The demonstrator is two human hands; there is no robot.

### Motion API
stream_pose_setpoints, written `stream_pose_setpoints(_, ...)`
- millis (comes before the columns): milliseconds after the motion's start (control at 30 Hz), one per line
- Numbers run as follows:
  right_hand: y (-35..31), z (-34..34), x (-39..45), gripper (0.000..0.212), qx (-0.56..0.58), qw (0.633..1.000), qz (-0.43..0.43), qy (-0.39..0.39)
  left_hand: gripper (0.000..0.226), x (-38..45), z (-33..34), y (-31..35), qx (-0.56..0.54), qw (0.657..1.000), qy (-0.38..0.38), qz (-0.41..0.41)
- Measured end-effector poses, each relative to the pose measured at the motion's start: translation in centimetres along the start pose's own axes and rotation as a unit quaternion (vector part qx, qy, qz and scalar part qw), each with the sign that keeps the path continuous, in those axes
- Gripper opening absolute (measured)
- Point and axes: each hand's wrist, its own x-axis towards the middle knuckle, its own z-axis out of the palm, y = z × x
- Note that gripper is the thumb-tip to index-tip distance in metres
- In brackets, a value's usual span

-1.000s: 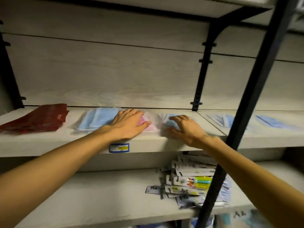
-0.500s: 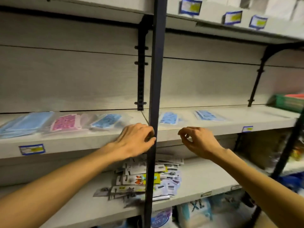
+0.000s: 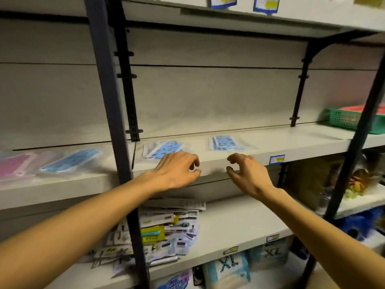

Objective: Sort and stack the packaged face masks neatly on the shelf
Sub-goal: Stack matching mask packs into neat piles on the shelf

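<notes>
Empty hands (image 3: 210,172) before shelf (image 3: 270,142), black post (image 3: 108,101) left

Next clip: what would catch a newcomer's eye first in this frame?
Two bare hands reaching at the middle shelf's front edge, the left hand and right hand both empty with fingers loosely curled. Just behind them lie two packs of blue patterned masks. A dark upright post cuts through the left of the view.

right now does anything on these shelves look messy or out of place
Yes. On the lower shelf a heap of carded packs lies jumbled, fanned at mixed angles. On the mask shelf, the blue mask pack near the left hand lies askew, unlike the squarer stack beside it.
</notes>
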Motion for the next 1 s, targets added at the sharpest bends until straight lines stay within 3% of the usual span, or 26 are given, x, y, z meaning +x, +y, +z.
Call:
stream_pose_setpoints(233, 6.5, -0.4, 6.3, 0.050, 0.022, 0.996, 0.080, -0.024, 0.035, 9.7, 3.7, 0.6, -0.016, 0.998, 0.052, -0.017)
stream_pose_setpoints(433, 10.4, -0.2, 13.4, 0.061, -0.019, 0.982, 0.164, -0.093, 0.060, 16.5, 6.3, -0.7, 0.027, 0.996, -0.032, -0.077)
stream_pose_setpoints(600, 12.5, 1.6, 16.8, 0.056, 0.111, 0.966, 0.209, -0.103, 0.051, 18.8, 7.9, -0.7, -0.008, 0.996, -0.011, -0.083)
stream_pose_setpoints(700, 12.7, 1.6, 18.5, 0.045, 0.230, 0.927, 0.264, -0.133, 0.042, 19.5, 8.4, -0.4, -0.033, 0.995, 0.017, -0.090)
stream_pose_setpoints(800, 12.6, 1.3, 19.5, 0.036, 0.268, 0.892, 0.309, -0.191, 0.038, 20.4, 8.3, -0.9, -0.065, 0.989, 0.026, -0.130)
stream_pose_setpoints(1000, 13.6, 2.0, 21.6, 0.024, 0.358, 0.847, 0.268, -0.286, 0.033, 21.4, 8.7, -2.1, -0.142, 0.970, -0.004, -0.196)
